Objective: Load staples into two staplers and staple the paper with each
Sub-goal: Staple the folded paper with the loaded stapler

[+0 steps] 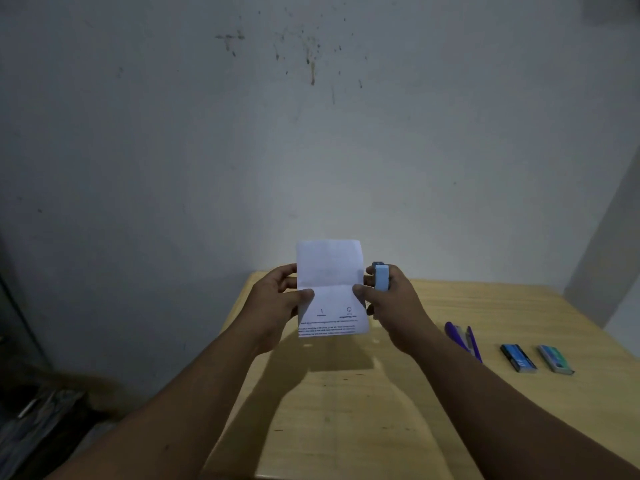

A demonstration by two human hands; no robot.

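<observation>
A folded white paper with printed text along its lower edge is held up above the wooden table. My left hand pinches its left edge, thumb on the front. My right hand pinches the right edge with the thumb while its fingers grip a light blue stapler, upright beside the paper. A purple stapler lies on the table to the right, partly hidden behind my right forearm. Beyond it lie two small staple boxes, a dark blue box and a teal box.
A stained grey wall rises straight behind the table's far edge. The table's left edge runs diagonally down from the paper. Dark clutter sits on the floor at the lower left.
</observation>
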